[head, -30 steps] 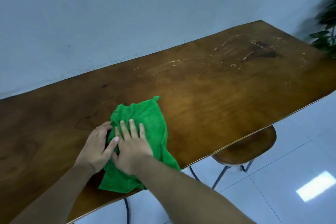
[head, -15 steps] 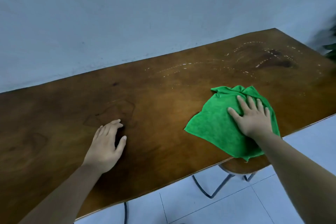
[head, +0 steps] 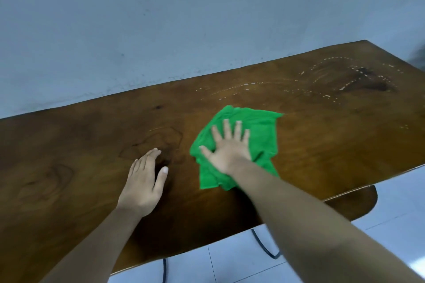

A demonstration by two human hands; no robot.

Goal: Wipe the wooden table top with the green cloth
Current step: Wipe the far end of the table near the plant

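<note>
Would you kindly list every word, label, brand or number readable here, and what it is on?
There is none: no writing shows on the green cloth, the wooden table, the wall or the tiled floor.
The pale dotted lines on the table are marks, not letters.

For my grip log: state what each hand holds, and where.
Nothing gripped: the right hand presses flat on the middle of the cloth; the left hand rests flat on the table.

A plain pale blue-grey wall (head: 161, 30) is being shown behind. A rounded brown wooden stool seat (head: 358, 202) is being seen above a white tiled floor (head: 230, 264), with thin dark metal legs (head: 262, 244) being glimpsed below.
</note>
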